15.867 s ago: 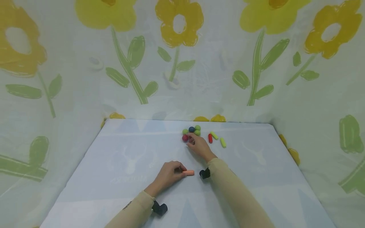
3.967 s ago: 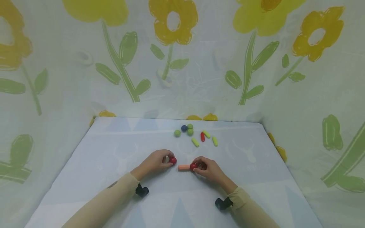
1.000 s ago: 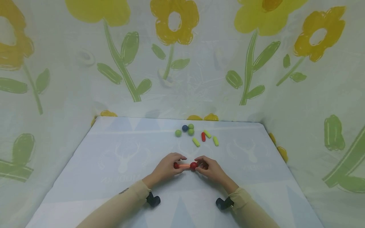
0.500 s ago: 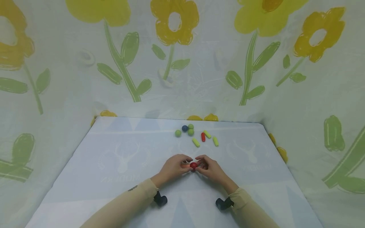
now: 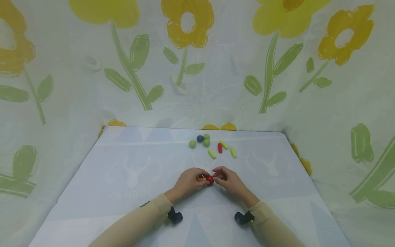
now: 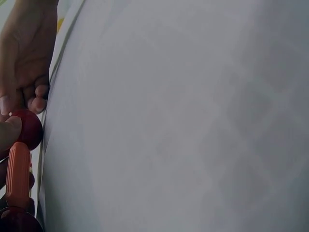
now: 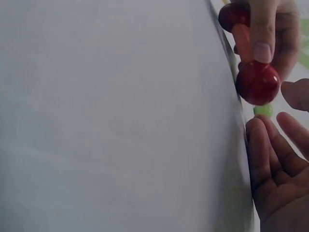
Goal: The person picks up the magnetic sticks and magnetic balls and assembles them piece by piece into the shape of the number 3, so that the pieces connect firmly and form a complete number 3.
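My left hand (image 5: 189,181) pinches an orange ridged rod (image 6: 18,174) that has a red ball at each end. Its thumb lies by the joint between the rod and the nearer glossy red ball (image 7: 258,83). The other red ball (image 7: 231,17) sits at the rod's far end, hidden by the left hand in the head view. My right hand (image 5: 229,181) is beside the nearer ball with fingers relaxed and parted. In the right wrist view a small gap shows between that ball and the right thumb (image 7: 295,94).
Farther back on the white table (image 5: 139,202) are a blue ball (image 5: 200,139) and three green balls (image 5: 192,144). A red rod (image 5: 220,148) and three yellow-green rods (image 5: 233,152) lie just right of them. Flower-printed fabric (image 5: 216,68) rises behind and at both sides.
Red balls have joined both ends of the orange rod since the first frame. In the last second, the left hand slid right along the rod, and the right hand let go of the ball.
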A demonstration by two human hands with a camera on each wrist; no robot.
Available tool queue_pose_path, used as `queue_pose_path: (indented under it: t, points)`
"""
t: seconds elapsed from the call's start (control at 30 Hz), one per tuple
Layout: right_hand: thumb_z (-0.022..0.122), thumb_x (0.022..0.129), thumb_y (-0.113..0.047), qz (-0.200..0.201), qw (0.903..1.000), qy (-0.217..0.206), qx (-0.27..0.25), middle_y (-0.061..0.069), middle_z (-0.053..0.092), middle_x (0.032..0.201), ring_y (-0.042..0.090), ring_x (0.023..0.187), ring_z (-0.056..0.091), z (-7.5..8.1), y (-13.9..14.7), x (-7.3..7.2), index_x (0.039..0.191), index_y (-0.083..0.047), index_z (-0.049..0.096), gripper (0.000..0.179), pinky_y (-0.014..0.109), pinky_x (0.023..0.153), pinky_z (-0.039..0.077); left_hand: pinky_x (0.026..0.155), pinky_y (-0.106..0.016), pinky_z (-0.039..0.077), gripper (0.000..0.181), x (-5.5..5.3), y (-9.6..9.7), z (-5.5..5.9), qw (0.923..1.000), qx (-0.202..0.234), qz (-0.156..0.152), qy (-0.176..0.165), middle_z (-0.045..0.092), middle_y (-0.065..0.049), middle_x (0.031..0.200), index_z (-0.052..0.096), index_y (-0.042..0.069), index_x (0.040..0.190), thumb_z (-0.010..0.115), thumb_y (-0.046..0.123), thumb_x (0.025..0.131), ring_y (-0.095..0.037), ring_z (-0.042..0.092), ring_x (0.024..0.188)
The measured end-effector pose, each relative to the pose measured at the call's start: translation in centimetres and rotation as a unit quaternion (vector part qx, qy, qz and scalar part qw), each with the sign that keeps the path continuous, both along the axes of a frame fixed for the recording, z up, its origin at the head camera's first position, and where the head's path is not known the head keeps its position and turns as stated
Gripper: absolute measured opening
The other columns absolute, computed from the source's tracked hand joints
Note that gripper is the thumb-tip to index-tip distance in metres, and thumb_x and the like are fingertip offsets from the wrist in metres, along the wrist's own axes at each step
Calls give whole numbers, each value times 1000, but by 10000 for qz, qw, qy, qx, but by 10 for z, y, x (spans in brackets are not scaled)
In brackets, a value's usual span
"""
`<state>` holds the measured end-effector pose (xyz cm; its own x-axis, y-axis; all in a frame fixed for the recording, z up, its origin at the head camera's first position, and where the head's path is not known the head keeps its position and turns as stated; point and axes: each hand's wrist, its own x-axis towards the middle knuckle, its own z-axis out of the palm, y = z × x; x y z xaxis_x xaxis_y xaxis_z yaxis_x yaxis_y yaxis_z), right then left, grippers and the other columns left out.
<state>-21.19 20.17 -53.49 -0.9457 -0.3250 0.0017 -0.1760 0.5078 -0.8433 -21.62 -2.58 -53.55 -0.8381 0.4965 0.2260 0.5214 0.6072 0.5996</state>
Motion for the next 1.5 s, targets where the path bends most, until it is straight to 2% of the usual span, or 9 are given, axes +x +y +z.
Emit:
queue_pose_path:
  t: [0.17, 0.37, 0.5, 0.6, 0.73, 0.83, 1.0, 1.17, 1.5]
  points:
    - [72, 97, -19, -393, 9989, -248, 91, -1, 68, 105, 15, 89, 66, 8, 2, -15, 124, -14, 65, 28, 29, 72, 56, 81, -28, 50, 26, 0, 0, 0, 10000, 2, 20, -30, 73, 8, 106, 76, 20, 113, 80, 32, 90, -6, 59, 88]
    - [72, 97, -21, -878, 9939, 63, 664, 0, 68, 105, 19, 95, 64, 20, 0, -45, 124, -17, 66, 29, 35, 78, 56, 83, -28, 50, 25, 0, 0, -1, 9999, 4, 79, -116, 73, 8, 108, 76, 21, 113, 79, 32, 90, -6, 60, 90]
    - [70, 97, -20, -894, 9905, 292, 998, 3, 69, 107, 21, 97, 63, 24, -1, -63, 125, -17, 66, 29, 36, 79, 55, 83, -29, 51, 26, 1, 1, 0, 9998, 35, 91, -178, 73, 8, 108, 76, 20, 113, 79, 32, 90, -6, 61, 91]
    - [70, 97, -20, -866, 9886, 325, 1186, 3, 69, 108, 21, 96, 63, 23, -3, -74, 128, -18, 66, 32, 34, 74, 54, 83, -28, 51, 27, 1, 1, 0, 9997, 68, 82, -201, 73, 8, 108, 76, 20, 114, 79, 32, 90, -5, 60, 91]
    - [70, 96, -20, -895, 9856, 298, 1405, 5, 68, 106, 22, 93, 63, 22, -9, -86, 132, -19, 66, 36, 34, 71, 54, 82, -27, 50, 26, 0, 2, 0, 9998, 68, 70, -172, 73, 8, 108, 76, 21, 114, 79, 32, 90, -4, 60, 90]
    - [70, 96, -19, -840, 9823, 322, 1640, 5, 69, 102, 21, 91, 63, 21, -14, -92, 132, -18, 67, 37, 36, 75, 53, 82, -26, 50, 26, 1, 1, -1, 9999, 31, 72, -146, 73, 9, 108, 76, 21, 114, 78, 32, 91, -4, 59, 89]
    - [71, 96, -20, -673, 9774, 299, 1980, 6, 67, 97, 21, 87, 60, 22, -22, -97, 134, -16, 66, 39, 39, 79, 51, 81, -27, 50, 25, 1, -1, 0, 9998, 42, 76, -152, 73, 9, 107, 76, 21, 113, 79, 31, 91, -4, 59, 89]
    - [70, 96, -21, -626, 9731, 179, 2212, 5, 64, 93, 20, 84, 57, 22, -23, -96, 136, -19, 65, 40, 37, 77, 49, 81, -26, 50, 26, 1, 0, 1, 9998, 30, 52, -170, 72, 9, 106, 76, 21, 114, 78, 32, 91, -4, 58, 89]
    - [70, 94, -19, -493, 9734, -552, 2170, 4, 62, 87, 19, 73, 58, 24, -20, -82, 134, -22, 63, 40, 30, 64, 48, 79, -25, 49, 27, 2, 0, 0, 9999, -19, 80, -99, 72, 8, 106, 76, 20, 115, 79, 32, 91, -5, 58, 88]
